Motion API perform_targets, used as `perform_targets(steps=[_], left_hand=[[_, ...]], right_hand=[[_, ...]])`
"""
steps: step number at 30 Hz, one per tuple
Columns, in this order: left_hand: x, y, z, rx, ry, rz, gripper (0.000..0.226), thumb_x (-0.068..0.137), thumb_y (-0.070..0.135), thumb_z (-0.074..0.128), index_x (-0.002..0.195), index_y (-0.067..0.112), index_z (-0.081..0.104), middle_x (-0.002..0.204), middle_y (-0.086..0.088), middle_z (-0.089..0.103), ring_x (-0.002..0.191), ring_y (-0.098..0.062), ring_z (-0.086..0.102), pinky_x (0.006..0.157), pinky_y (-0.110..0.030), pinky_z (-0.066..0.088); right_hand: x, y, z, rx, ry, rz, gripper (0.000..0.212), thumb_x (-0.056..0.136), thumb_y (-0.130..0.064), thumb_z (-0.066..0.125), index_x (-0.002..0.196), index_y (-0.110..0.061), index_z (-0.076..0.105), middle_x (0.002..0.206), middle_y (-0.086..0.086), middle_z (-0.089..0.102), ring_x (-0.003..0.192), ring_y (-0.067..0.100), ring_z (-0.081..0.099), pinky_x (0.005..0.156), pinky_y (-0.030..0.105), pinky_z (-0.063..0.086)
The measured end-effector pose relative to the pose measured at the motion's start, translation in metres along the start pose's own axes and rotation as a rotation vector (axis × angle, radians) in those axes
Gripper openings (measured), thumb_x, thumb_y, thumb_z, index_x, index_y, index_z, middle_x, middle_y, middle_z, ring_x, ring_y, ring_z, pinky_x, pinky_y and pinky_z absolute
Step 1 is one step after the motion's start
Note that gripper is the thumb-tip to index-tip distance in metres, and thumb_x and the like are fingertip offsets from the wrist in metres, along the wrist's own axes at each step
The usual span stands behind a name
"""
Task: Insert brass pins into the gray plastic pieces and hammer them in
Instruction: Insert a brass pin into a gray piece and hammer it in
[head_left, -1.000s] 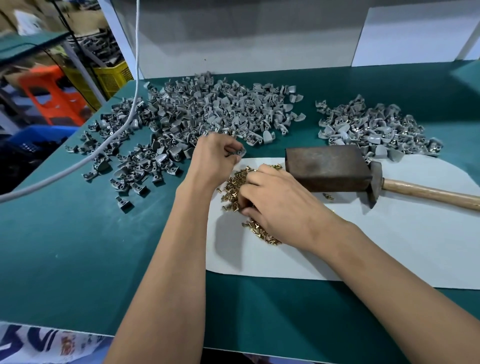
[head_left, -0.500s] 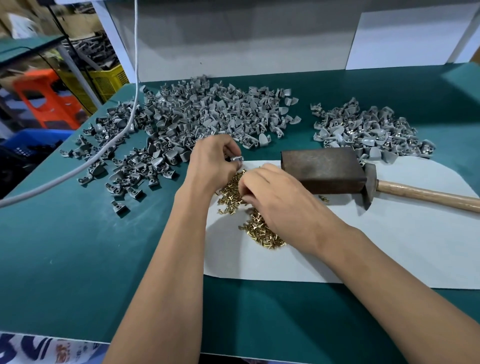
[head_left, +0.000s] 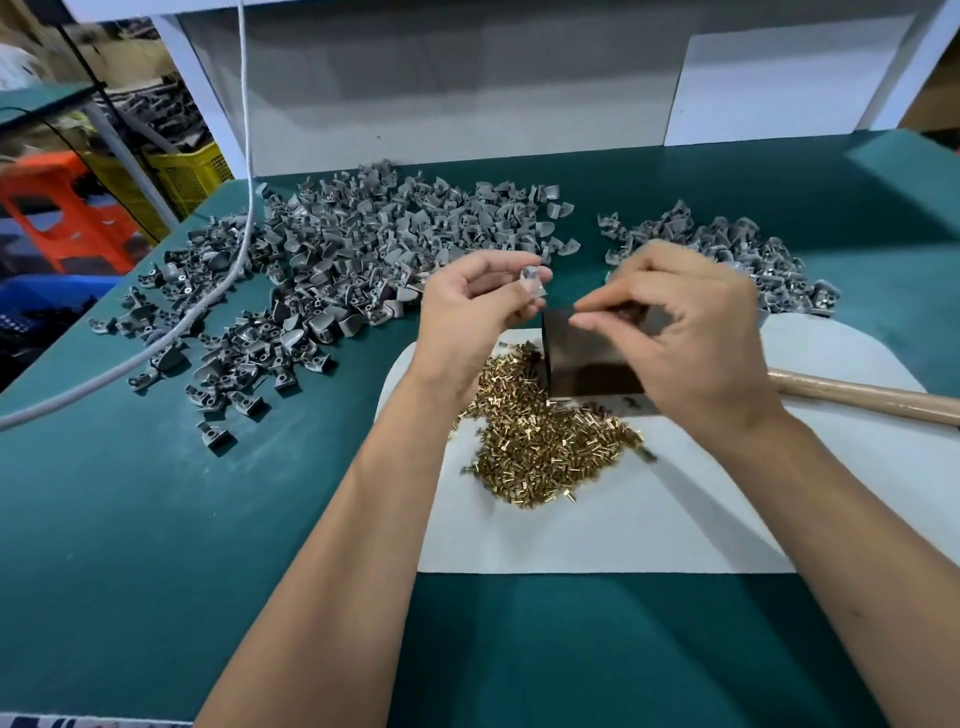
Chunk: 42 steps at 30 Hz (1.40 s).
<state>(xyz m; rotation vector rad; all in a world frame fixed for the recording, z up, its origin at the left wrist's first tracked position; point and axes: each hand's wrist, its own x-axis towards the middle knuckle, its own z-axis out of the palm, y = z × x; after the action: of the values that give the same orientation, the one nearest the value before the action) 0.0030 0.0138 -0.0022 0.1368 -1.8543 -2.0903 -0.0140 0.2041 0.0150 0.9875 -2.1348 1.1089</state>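
Centrally in the head view, the left hand (head_left: 467, 306) pinches one gray plastic piece (head_left: 534, 280) between thumb and fingers, raised above the green surface (head_left: 156, 519). Just right of it, the right hand (head_left: 691, 332) has its fingers curled, thumb and forefinger pressed together; whether a pin sits between them is too small to tell. Below both hands, the brass pins (head_left: 545, 441) lie heaped on a white sheet (head_left: 675, 519) beside the hammer (head_left: 587, 358). Gray pieces fill the upper left pile (head_left: 337, 260) and a smaller pile (head_left: 727, 249) at upper right.
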Motion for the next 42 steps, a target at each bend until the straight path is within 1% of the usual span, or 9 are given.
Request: perform_targets(steps=[2,4,7,11,14,17,29,37,42], left_hand=[[-0.001,-0.001,0.006,-0.053,-0.058,-0.005,0.022,0.089,-0.014,0.064,0.106,-0.002,0.071,0.103,-0.019,0.076,0.084,-0.025,0.070,0.081,-0.033,0.059],[-0.002,-0.003,0.009,-0.064,-0.087,-0.006,0.024,0.089,-0.013,0.065,0.111,-0.006,0.069,0.103,-0.019,0.077,0.083,-0.023,0.073,0.080,-0.031,0.059],[-0.004,-0.005,0.011,-0.095,-0.134,-0.017,0.024,0.087,-0.011,0.069,0.110,-0.003,0.070,0.101,-0.019,0.077,0.082,-0.022,0.074,0.077,-0.027,0.059],[-0.006,-0.007,0.012,-0.126,-0.205,-0.030,0.025,0.085,-0.007,0.072,0.109,0.000,0.072,0.099,-0.018,0.077,0.081,-0.023,0.074,0.079,-0.029,0.060],[-0.006,-0.006,0.012,-0.157,-0.243,-0.059,0.026,0.087,-0.008,0.069,0.112,-0.002,0.072,0.104,-0.021,0.076,0.083,-0.023,0.074,0.080,-0.028,0.061],[-0.007,-0.006,0.013,-0.174,-0.275,-0.072,0.026,0.087,-0.011,0.067,0.111,-0.001,0.073,0.102,-0.021,0.076,0.083,-0.023,0.075,0.078,-0.025,0.060],[-0.010,-0.006,0.018,-0.186,-0.261,-0.106,0.026,0.084,-0.012,0.070,0.108,-0.003,0.072,0.090,-0.018,0.077,0.080,-0.023,0.075,0.077,-0.025,0.062],[-0.012,-0.008,0.023,-0.187,-0.264,-0.074,0.023,0.082,-0.014,0.071,0.103,-0.005,0.072,0.086,-0.016,0.076,0.080,-0.022,0.075,0.077,-0.029,0.063],[-0.014,-0.009,0.027,-0.133,-0.251,-0.034,0.022,0.082,-0.016,0.071,0.103,-0.008,0.070,0.086,-0.014,0.077,0.078,-0.021,0.075,0.075,-0.028,0.063]], right_hand=[[0.000,0.010,-0.007,0.009,0.049,0.075,0.009,0.084,-0.016,0.084,0.089,-0.009,0.082,0.085,0.002,0.073,0.079,0.014,0.068,0.075,0.034,0.056],[-0.002,0.016,-0.009,0.020,0.070,0.142,0.008,0.086,-0.012,0.081,0.094,-0.010,0.082,0.089,0.000,0.075,0.085,0.012,0.070,0.081,0.036,0.057],[-0.003,0.019,-0.006,0.021,0.052,0.182,0.012,0.088,-0.009,0.076,0.099,-0.012,0.081,0.095,-0.002,0.076,0.091,0.010,0.071,0.085,0.037,0.059],[-0.005,0.015,-0.001,0.044,0.058,0.138,0.014,0.088,-0.007,0.074,0.099,-0.014,0.080,0.092,-0.006,0.076,0.088,0.008,0.071,0.081,0.034,0.060],[-0.007,0.013,0.002,0.088,0.079,0.145,0.012,0.087,-0.008,0.075,0.096,-0.014,0.072,0.086,-0.007,0.073,0.083,0.007,0.072,0.073,0.032,0.061],[-0.007,0.013,0.001,0.046,0.075,0.115,0.014,0.086,-0.011,0.076,0.095,-0.015,0.066,0.084,-0.006,0.071,0.081,0.008,0.070,0.071,0.028,0.058],[-0.009,0.012,0.002,0.011,0.018,0.059,0.015,0.086,-0.002,0.072,0.092,-0.012,0.063,0.081,-0.006,0.064,0.077,0.009,0.061,0.068,0.028,0.052],[-0.009,0.012,0.002,-0.047,-0.040,0.010,0.024,0.082,0.007,0.066,0.090,-0.013,0.055,0.080,-0.005,0.055,0.075,0.014,0.051,0.066,0.028,0.043],[-0.010,0.016,0.001,-0.031,-0.039,0.040,0.029,0.082,0.008,0.068,0.091,-0.017,0.055,0.079,-0.009,0.055,0.077,0.002,0.054,0.068,0.014,0.040]])
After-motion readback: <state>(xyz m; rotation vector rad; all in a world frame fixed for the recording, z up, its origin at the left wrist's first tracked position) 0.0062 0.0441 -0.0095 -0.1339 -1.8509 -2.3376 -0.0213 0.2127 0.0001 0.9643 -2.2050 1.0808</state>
